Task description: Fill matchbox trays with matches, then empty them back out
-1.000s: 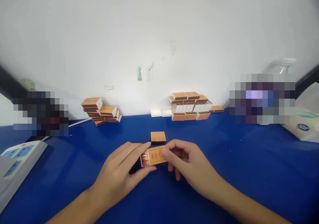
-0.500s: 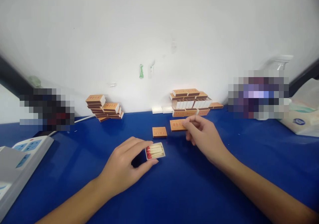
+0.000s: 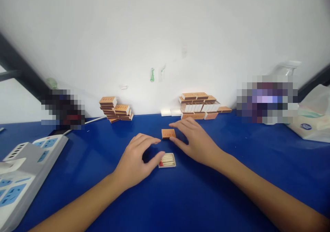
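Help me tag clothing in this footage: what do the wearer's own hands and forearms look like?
The left hand and right hand are both bare: no gloves, rings or bracelets can be seen. The forearms are slender and uncovered as far as the picture shows, with no sleeve, watch or marking visible. Fingernail details are too small to make out.

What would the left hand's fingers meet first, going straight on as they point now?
Probably the orange matchbox, just ahead of the left hand in this view; height and depth are hard to judge from one picture.
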Demonstrator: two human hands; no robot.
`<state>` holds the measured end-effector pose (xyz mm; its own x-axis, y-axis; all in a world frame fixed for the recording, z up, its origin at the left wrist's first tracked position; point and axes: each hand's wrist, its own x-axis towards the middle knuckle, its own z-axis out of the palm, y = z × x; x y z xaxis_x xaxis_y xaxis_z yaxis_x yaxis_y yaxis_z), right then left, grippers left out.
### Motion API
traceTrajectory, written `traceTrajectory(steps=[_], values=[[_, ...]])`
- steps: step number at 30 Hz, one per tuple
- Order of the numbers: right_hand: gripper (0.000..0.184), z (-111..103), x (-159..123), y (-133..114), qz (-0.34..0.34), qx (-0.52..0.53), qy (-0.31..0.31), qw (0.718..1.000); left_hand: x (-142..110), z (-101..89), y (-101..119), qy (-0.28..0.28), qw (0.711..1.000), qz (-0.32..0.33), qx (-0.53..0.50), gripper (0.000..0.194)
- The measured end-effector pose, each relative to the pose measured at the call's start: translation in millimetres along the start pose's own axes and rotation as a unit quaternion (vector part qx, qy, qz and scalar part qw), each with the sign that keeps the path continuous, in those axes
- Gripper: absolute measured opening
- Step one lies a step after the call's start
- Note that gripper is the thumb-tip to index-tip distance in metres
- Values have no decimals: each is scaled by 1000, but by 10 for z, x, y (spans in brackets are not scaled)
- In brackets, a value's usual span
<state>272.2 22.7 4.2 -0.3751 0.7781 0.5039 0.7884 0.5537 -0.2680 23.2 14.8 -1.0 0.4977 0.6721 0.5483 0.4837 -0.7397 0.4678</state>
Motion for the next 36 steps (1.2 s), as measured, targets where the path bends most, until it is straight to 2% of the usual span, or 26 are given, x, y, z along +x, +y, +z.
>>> traceTrajectory(steps=[3, 7, 9, 11, 13, 14, 18, 19, 23, 25, 27, 29, 30, 32, 33, 36], values=[[33, 80, 121, -50, -23, -17, -57, 998, 21, -13, -35, 52, 998, -23, 11, 17], [25, 118, 191, -46, -10, -12, -81, 997, 30, -19, -86, 68, 996, -42, 34, 15], [26, 91, 174, -63, -20, -1, -73, 997, 24, -13, -108, 70, 995, -59, 46, 21], [29, 51, 131, -102, -33, 15, -63, 997, 15, -6, -124, 65, 994, -71, 61, 36], [30, 19, 77, -153, -52, 33, -58, 996, 9, -1, -130, 51, 995, -60, 68, 52], [30, 10, 51, -177, -61, 39, -56, 996, 7, 1, -130, 42, 996, -45, 67, 52], [29, 3, -17, -237, -95, 44, -38, 994, 5, 3, -121, 28, 999, 8, 36, 25], [29, 3, -25, -243, -100, 46, -32, 993, 6, 3, -118, 27, 999, 13, 26, 24], [29, 2, -52, -251, -126, 59, -34, 990, 14, 5, -110, 16, 999, 28, -3, 43], [30, 8, -72, -256, -129, 72, -34, 988, 23, 2, -103, 11, 999, 40, -13, 41], [32, 17, -94, -268, -93, 100, -12, 991, 35, -5, -95, 24, 999, 37, -17, 31], [32, 19, -107, -295, 11, 153, 31, 988, 46, -13, -87, 58, 998, 19, -12, 27], [32, 16, -109, -313, 79, 192, 48, 977, 49, -17, -85, 77, 997, 8, -7, 27], [32, 0, -104, -355, 197, 287, 49, 936, 49, -21, -83, 108, 994, -11, 3, 29], [33, -9, -98, -376, 231, 335, 32, 913, 46, -21, -83, 115, 993, -14, 6, 30], [36, -23, -78, -419, 250, 435, -33, 864, 37, -13, -89, 113, 994, -8, 0, 29]])
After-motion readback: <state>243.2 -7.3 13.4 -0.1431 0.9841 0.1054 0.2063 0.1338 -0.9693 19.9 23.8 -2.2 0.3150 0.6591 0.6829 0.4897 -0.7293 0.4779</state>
